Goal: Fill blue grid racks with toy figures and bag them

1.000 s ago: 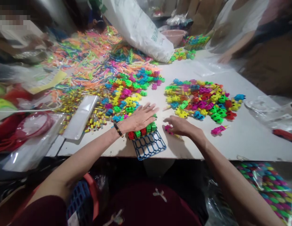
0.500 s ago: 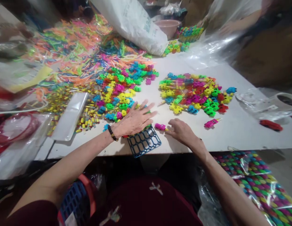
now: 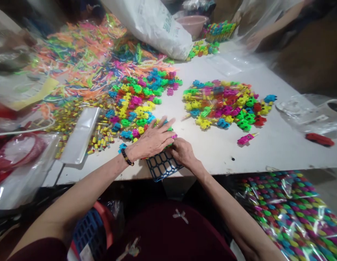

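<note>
A blue plastic grid tray lies at the near edge of the white table. My left hand rests flat, fingers spread, on coloured toy pieces standing in the tray's far rows. My right hand is closed in a pinch right beside the left fingertips, over the tray's right side, holding a pink toy piece of which only a sliver shows. A heap of assembled coloured toy pieces lies to the right, and a single pink piece lies apart from it.
A second heap of coloured pieces and small yellow parts lie to the left, with bright plastic strips behind. A white sack stands at the back. Another person's arm reaches in at far right. Bagged toys lie below right.
My right hand picked up the pink piece from the table and brought it left to the tray, up against my left hand's fingertips. The left hand stayed pressed on the tray's pieces.
</note>
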{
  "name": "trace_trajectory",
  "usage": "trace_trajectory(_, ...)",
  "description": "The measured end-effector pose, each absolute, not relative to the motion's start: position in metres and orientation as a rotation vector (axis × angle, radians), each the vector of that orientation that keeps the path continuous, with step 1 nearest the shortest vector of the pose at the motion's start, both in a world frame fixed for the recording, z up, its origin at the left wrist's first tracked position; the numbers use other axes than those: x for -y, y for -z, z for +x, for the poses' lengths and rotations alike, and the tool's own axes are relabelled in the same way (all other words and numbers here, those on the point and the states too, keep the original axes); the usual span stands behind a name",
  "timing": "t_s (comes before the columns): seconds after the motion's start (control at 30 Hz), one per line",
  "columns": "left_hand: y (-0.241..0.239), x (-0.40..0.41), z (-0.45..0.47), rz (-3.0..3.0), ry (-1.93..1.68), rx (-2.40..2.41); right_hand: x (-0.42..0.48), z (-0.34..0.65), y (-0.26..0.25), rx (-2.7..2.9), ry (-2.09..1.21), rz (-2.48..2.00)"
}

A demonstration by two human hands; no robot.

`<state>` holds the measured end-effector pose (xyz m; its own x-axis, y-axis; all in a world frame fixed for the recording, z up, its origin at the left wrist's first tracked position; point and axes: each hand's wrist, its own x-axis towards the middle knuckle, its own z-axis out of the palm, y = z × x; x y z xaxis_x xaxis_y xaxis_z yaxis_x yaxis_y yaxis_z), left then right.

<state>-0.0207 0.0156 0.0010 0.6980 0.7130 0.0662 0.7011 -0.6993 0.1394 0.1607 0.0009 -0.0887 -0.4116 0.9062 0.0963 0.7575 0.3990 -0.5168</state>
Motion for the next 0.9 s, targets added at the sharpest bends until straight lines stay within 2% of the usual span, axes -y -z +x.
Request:
trace_trajectory(0.27, -0.001, -0.016, -0.021, 2.781, -0.172, -1.147, -0.004, 0.159, 0.083, 2.416, -0.525, -1.436)
trace_trajectory(0.4, -0.001, -0.016, -0.021, 2.791, -0.19, -1.154, -0.002, 0.18, 0.076, 2.276, -0.603, -1.313)
trace_trajectory(0.53, -0.003, -0.016, -0.02, 2.786, -0.204, -1.138, -0.002, 0.193, 0.07, 2.135, -0.614, -1.503)
trace_trajectory(0.8, -0.001, -0.013, -0.025, 2.778, -0.203, -1.124, -0.01, 0.216, 0.05, 2.168, -1.05, -1.707)
trace_trajectory(0.9, 0.0, -0.012, -0.027, 2.793, -0.18, -1.102, -0.009, 0.236, 0.042, 2.27, -0.995, -1.785)
